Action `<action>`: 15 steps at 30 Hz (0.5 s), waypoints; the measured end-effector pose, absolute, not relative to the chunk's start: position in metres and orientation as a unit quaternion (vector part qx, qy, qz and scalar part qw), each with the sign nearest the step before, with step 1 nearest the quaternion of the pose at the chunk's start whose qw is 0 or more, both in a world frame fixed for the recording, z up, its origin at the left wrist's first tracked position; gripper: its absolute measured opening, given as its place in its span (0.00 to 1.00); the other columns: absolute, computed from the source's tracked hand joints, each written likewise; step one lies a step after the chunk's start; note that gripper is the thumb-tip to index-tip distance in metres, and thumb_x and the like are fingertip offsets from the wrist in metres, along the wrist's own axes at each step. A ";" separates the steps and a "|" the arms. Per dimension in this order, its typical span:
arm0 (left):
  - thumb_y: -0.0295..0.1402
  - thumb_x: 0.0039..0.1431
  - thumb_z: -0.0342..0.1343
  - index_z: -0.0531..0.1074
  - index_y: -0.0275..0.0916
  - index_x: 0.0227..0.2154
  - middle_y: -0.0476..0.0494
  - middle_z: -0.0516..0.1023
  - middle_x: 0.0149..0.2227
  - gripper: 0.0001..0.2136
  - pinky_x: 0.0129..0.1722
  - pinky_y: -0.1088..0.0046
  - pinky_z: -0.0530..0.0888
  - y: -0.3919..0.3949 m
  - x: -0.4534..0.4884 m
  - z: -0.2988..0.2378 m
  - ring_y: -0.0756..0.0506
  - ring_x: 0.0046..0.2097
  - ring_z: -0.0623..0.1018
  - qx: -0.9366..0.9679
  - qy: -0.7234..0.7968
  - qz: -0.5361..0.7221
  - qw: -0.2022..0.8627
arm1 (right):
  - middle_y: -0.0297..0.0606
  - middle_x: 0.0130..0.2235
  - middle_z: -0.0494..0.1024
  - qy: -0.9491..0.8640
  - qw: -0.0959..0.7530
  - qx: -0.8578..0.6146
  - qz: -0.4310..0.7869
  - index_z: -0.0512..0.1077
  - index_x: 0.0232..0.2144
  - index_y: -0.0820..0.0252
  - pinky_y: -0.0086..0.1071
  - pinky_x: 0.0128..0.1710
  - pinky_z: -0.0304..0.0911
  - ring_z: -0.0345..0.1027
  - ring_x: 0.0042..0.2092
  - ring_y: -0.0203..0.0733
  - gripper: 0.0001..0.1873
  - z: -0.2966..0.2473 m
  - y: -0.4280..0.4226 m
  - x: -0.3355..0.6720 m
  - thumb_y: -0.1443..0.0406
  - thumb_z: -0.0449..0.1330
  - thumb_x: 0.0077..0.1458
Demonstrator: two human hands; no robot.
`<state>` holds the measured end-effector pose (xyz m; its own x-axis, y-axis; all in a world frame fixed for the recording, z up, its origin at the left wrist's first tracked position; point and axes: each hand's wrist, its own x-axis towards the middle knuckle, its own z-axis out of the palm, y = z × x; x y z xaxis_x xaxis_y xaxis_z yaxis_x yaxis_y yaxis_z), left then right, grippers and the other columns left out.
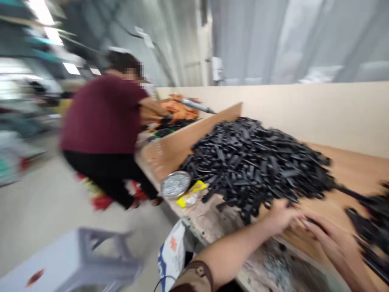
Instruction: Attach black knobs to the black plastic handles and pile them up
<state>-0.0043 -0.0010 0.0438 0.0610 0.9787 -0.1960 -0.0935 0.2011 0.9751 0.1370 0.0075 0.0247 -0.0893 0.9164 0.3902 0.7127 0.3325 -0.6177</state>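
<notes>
A big heap of black plastic parts (252,160) lies on a wooden workbench (352,170). My left hand (281,215) reaches to the near edge of the heap, its fingers smeared by motion and partly under the parts. My right hand (323,233) lies just right of it on the bench, fingers stretched toward the left hand, with a dark part under or beside the fingers; whether it grips anything is unclear. More black parts (372,227) lie at the right edge.
A round metal tin (175,183) and a yellow packet (191,194) sit at the bench's left end. A wooden divider (194,136) separates a co-worker in a maroon shirt (103,117) seated at the adjacent station. A grey plastic stool (75,259) stands on the floor.
</notes>
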 end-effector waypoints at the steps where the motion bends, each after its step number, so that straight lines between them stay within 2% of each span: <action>1: 0.36 0.41 0.58 0.72 0.34 0.24 0.52 0.67 0.17 0.09 0.17 0.78 0.62 -0.001 -0.005 0.046 0.54 0.17 0.63 0.429 0.505 0.491 0.565 | 0.38 0.30 0.78 -0.713 0.377 -0.558 0.196 0.76 0.29 0.54 0.34 0.31 0.67 0.72 0.31 0.47 0.16 0.027 0.000 0.142 0.52 0.56 0.44; 3: 0.33 0.43 0.56 0.69 0.35 0.24 0.55 0.64 0.16 0.07 0.16 0.79 0.58 0.004 -0.003 0.044 0.56 0.16 0.60 0.445 0.478 0.483 0.584 | 0.37 0.26 0.77 -0.663 0.413 -0.550 0.295 0.75 0.32 0.57 0.34 0.28 0.66 0.70 0.27 0.43 0.15 0.033 -0.009 0.145 0.55 0.57 0.45; 7: 0.32 0.43 0.54 0.67 0.36 0.28 0.57 0.64 0.18 0.07 0.15 0.80 0.54 0.011 0.005 0.026 0.57 0.16 0.57 0.475 0.424 0.456 0.622 | 0.31 0.19 0.70 -0.567 0.518 -0.517 0.377 0.73 0.28 0.60 0.28 0.21 0.61 0.62 0.21 0.35 0.10 0.040 -0.007 0.137 0.60 0.62 0.42; 11: 0.31 0.45 0.53 0.68 0.36 0.27 0.57 0.64 0.17 0.05 0.18 0.80 0.58 0.004 0.008 0.016 0.56 0.17 0.59 0.508 0.397 0.458 0.612 | 0.31 0.21 0.71 -0.545 0.540 -0.469 0.437 0.75 0.26 0.60 0.27 0.23 0.61 0.62 0.22 0.33 0.07 0.047 -0.011 0.130 0.64 0.64 0.41; 15: 0.32 0.45 0.53 0.69 0.37 0.27 0.56 0.63 0.17 0.05 0.21 0.78 0.62 0.005 0.007 0.014 0.54 0.20 0.63 0.519 0.391 0.477 0.592 | 0.32 0.23 0.74 -0.519 0.546 -0.456 0.474 0.77 0.28 0.60 0.27 0.24 0.62 0.63 0.23 0.32 0.08 0.051 -0.015 0.130 0.65 0.65 0.40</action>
<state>0.0071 0.0049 0.0142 0.2403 0.9701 0.0325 -0.1581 0.0061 0.9874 0.1298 -0.0147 0.0508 0.0120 0.9908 0.1346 -0.0429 0.1350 -0.9899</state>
